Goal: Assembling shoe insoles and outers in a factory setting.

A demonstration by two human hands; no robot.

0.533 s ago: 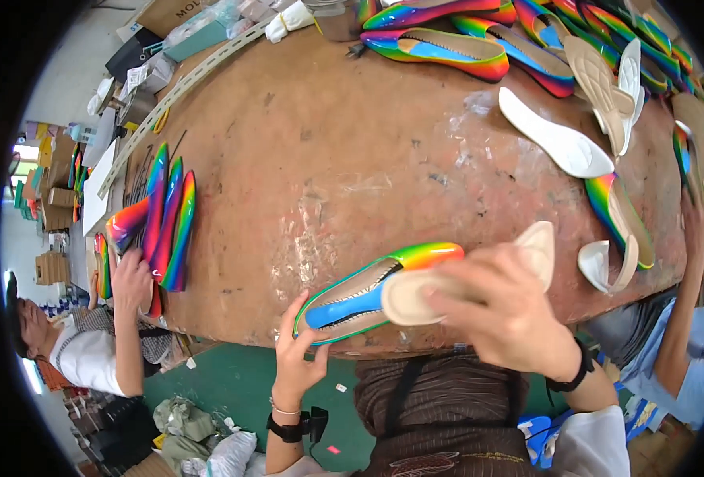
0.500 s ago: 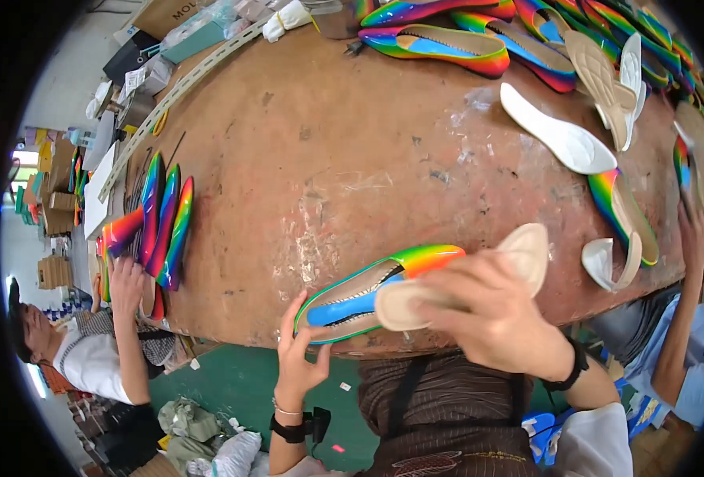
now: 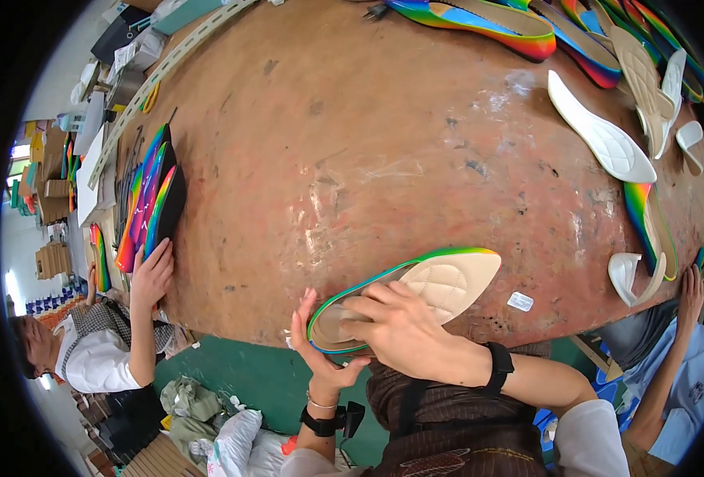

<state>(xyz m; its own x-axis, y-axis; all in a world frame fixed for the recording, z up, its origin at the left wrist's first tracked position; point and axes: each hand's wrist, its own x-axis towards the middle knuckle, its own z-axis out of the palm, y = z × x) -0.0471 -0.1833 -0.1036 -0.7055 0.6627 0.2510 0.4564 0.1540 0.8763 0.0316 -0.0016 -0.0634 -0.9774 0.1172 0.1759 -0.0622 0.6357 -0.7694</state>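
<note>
A rainbow-coloured flat shoe [image 3: 435, 253] lies on the table in front of me, toe to the right. My left hand [image 3: 320, 350] grips its heel, with the thumb on the near side and the fingers on the far side. My right hand [image 3: 403, 330] bends over the shoe, its fingers on the rear part of a beige insole [image 3: 451, 282]. The insole's quilted, pointed front covers the shoe's toe and juts past its near edge. My right fingers partly hide the insole's heel end and the shoe's inside.
Rainbow shoes [image 3: 479, 28] and loose insoles [image 3: 606, 131] lie at the far right. Nearer stands another shoe [image 3: 646, 226] beside a white insole [image 3: 624, 278]. A small white label [image 3: 519, 301] lies right of my shoe. At left, a co-worker's hand [image 3: 153, 274] touches stacked shoes [image 3: 149, 207].
My right hand has moved left, bringing the insole from above the shoe down onto it. The view has shifted a little. At left, the co-worker's hand and the stacked shoes have moved.
</note>
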